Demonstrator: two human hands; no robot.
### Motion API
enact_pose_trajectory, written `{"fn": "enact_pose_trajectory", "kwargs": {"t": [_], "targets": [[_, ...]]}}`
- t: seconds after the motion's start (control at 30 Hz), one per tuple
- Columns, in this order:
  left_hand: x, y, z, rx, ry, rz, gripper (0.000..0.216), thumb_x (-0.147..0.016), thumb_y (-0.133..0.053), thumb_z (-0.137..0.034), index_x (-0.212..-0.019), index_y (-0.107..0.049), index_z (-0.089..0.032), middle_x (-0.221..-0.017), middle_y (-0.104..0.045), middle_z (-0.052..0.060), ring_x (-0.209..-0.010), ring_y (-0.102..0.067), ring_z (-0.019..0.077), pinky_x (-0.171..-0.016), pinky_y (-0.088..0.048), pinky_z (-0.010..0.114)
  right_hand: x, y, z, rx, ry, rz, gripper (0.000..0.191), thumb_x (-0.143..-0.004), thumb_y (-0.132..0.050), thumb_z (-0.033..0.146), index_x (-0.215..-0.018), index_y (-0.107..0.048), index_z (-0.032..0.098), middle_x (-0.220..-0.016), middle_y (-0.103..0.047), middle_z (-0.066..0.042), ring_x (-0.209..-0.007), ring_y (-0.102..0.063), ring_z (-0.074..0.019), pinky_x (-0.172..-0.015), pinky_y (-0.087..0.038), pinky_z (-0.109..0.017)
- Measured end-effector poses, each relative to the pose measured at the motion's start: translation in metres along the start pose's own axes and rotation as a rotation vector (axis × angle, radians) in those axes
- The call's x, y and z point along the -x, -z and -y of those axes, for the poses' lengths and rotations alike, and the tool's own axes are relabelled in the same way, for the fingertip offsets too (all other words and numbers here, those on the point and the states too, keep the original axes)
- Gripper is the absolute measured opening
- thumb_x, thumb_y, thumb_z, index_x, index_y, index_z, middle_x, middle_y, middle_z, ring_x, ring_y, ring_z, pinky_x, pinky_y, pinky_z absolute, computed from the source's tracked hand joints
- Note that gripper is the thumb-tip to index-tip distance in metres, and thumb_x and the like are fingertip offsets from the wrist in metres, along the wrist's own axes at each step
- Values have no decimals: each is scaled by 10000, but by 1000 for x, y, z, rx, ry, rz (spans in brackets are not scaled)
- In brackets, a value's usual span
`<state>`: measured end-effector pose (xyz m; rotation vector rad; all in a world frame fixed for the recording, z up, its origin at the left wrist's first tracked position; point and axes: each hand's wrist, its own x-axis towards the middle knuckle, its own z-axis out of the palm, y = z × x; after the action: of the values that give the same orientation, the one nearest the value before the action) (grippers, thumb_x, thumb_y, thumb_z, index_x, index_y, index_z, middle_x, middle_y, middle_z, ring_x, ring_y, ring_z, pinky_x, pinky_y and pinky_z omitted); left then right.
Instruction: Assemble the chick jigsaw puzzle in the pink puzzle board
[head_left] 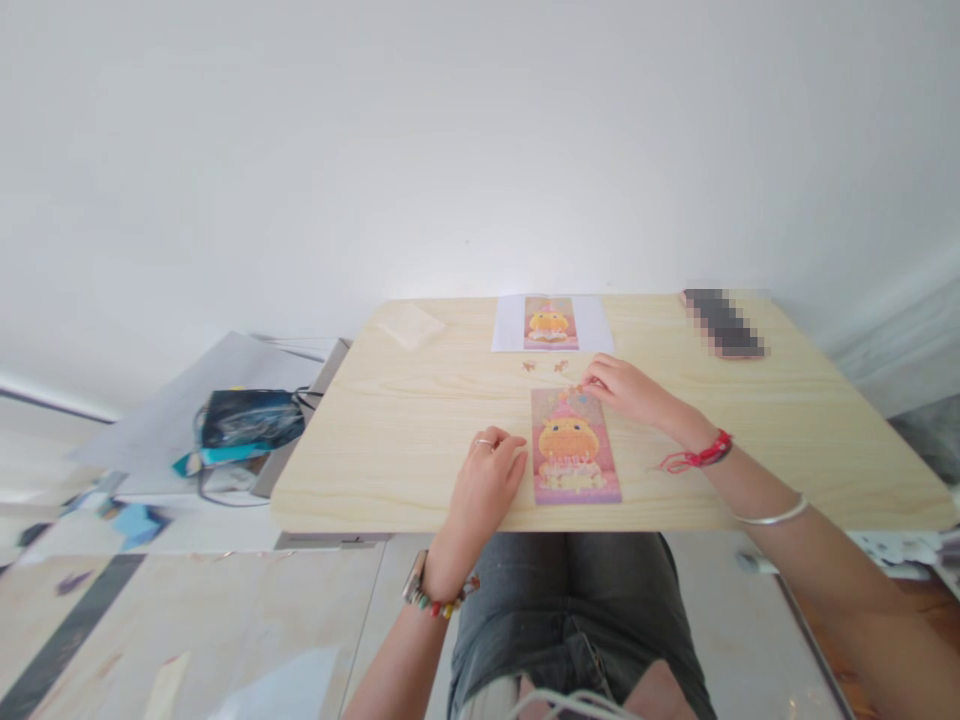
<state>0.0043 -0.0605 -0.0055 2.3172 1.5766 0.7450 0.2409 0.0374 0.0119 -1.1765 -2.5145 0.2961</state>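
A pink jigsaw puzzle (574,447) with an orange cartoon figure lies on the light wooden table (390,430). My left hand (487,480) rests flat beside its left edge, fingers curled loosely, touching the puzzle's side. My right hand (626,390) is at the puzzle's top right corner, fingertips pinched on a small puzzle piece (581,388). Two loose pieces (545,366) lie just beyond the puzzle. A reference picture (551,323) of the same image lies on a white sheet at the far edge.
A pixelated dark object (724,322) lies at the table's far right. A pale paper square (411,325) sits far left. A dark and teal bag (244,420) lies on a low surface to the left of the table.
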Motion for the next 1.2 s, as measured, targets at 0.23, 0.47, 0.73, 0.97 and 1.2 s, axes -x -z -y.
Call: {"fn": "enact_pose_trajectory", "kwargs": {"t": [0.23,0.47,0.73,0.97,1.2], "targets": [[-6,0,-5,29,-40,-24,173,-807,-466,-175,-929,-586,-153,-843,-517,63,-834,-504,181,-768,-452,330,11,3,33,116,177,119,136,-849,-438,196,-822,-561,144,-820,-539,-59,-710,-519,-150,-664,-397,-279],[-9,-1,-4,13,-41,-14,174,-791,-487,-151,-926,-596,-138,-838,-521,70,-831,-502,189,-769,-452,337,-7,-12,20,53,306,203,136,-827,-453,116,-834,-585,152,-809,-571,-45,-752,-539,-142,-685,-397,-260],[-10,-2,-1,9,-42,-30,176,-792,-485,-155,-926,-597,-135,-839,-525,72,-823,-508,190,-761,-458,339,17,-4,48,60,-76,14,194,-835,-468,306,-788,-576,151,-771,-553,-45,-698,-525,-140,-637,-382,-253],[-18,-8,1,30,-44,-14,176,-800,-467,-159,-912,-602,-142,-835,-524,67,-805,-513,176,-762,-457,336,22,-31,76,334,-206,1,183,-820,-453,262,-803,-576,127,-782,-583,-85,-737,-529,-194,-653,-335,-310],[-16,-9,7,4,-19,39,159,-782,-507,-181,-901,-611,-162,-826,-522,59,-812,-511,182,-766,-450,336,24,-26,73,309,-213,17,157,-820,-442,206,-761,-569,137,-773,-570,-74,-747,-524,-188,-654,-326,-309]]}}
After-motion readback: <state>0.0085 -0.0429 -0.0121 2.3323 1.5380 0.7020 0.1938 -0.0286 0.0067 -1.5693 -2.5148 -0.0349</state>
